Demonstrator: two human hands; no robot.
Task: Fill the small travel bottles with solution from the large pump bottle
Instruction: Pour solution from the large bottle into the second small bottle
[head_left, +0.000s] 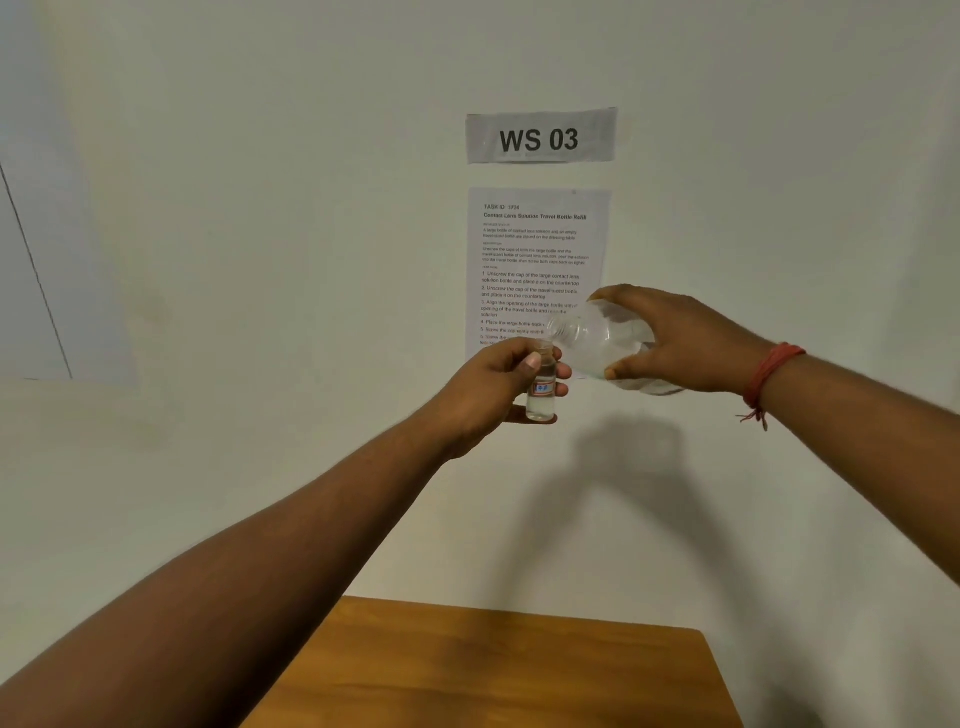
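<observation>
Pale wall (260, 260) fills nearly all of your view, with only the far end of a wooden worktop (493, 670) showing at the bottom edge. Both your arms are raised in front of that wall, well above the worktop's far edge.

Your left hand (498, 387) grips the small travel bottle (541, 387), thumb across its front near the neck and fingers curled round the back. You hold it upright, uncapped, and clear liquid shows in its lower part; a small blue and red label sits on its side.

Your right hand (675, 340) grips the large bottle (602, 345) from above and behind, thumb under it and fingers spread over its top. It is clear, lies tipped nearly on its side, and its open mouth points left, just above and beside the small bottle's mouth. You cannot tell from here whether the two rims touch, or whether liquid is running. A pool of clear solution lies along the large bottle's lower side.

A red thread band (769, 376) circles your right wrist, its loose end hanging down.

Behind your hands, a printed instruction sheet (537, 244) is stuck to the wall, its lower part hidden by both bottles. Above it hangs a sign reading "WS 03" (540, 137). Your arms cast a soft shadow (623, 467) on the wall below the bottles.
</observation>
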